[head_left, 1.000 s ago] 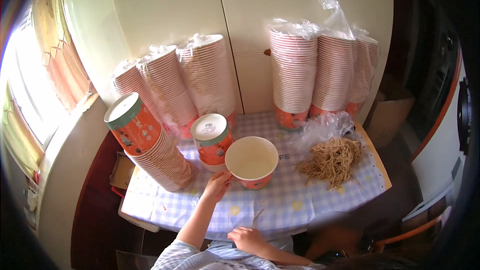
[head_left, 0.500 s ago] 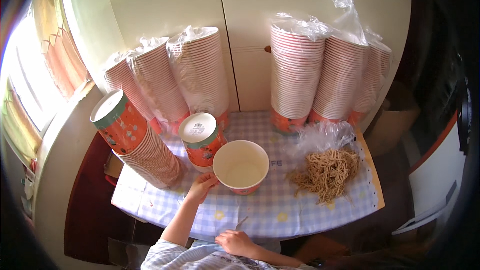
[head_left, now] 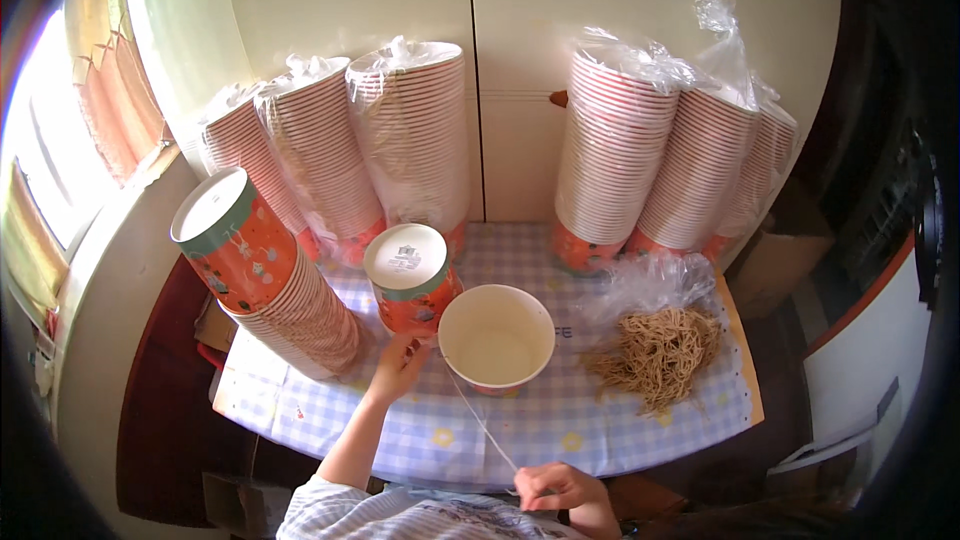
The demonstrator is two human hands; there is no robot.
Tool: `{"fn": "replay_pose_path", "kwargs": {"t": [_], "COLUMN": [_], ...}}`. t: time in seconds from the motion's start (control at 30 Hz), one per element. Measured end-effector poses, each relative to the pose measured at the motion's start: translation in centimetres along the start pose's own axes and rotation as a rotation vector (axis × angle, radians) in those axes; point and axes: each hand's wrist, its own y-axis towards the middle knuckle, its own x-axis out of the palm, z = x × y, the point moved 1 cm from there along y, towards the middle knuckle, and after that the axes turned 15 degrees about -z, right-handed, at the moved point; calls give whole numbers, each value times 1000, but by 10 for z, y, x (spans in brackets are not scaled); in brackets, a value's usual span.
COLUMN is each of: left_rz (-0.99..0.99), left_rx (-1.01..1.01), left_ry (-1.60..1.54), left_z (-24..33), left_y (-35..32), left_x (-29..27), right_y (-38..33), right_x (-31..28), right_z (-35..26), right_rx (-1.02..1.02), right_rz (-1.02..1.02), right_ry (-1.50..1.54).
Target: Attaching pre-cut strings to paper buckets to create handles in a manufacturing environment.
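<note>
An open paper bowl (head_left: 497, 337) with a white inside stands upright on the checked tablecloth (head_left: 560, 420). My left hand (head_left: 398, 362) rests at the bowl's left rim, pinching one end of a thin pale string (head_left: 482, 420). The string runs taut down to my right hand (head_left: 556, 486), which pinches its other end near the table's front edge. Just behind my left hand stands a short stack of upside-down orange bowls (head_left: 410, 278).
A leaning stack of orange bowls (head_left: 270, 285) lies at the left. Tall bagged stacks of bowls (head_left: 410, 135) line the back wall, more (head_left: 655, 155) at the right. A heap of pale strings (head_left: 660, 352) on clear plastic lies right of the open bowl.
My head has moved closer, so everything looks larger. My right hand has pulled toward the front edge, drawing the string taut. My left hand stays at the bowl's rim.
</note>
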Motion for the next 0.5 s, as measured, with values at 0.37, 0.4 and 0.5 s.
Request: {"fn": "replay_pose_path", "kwargs": {"t": [0.37,0.4,0.5], "left_rz": [-196,-201,-286], "left_rx": [365,371,374], "left_ry": [860,855,829], "left_z": [43,44,43], "left_y": [9,5,0], "left_x": [4,4,5], "right_y": [-23,-22,-18], "right_x": [3,4,2], "right_z": [-9,-8,-7], "right_rx": [-509,-501,-434], "right_rz": [423,447,440], "right_ry": [-22,17,4]}}
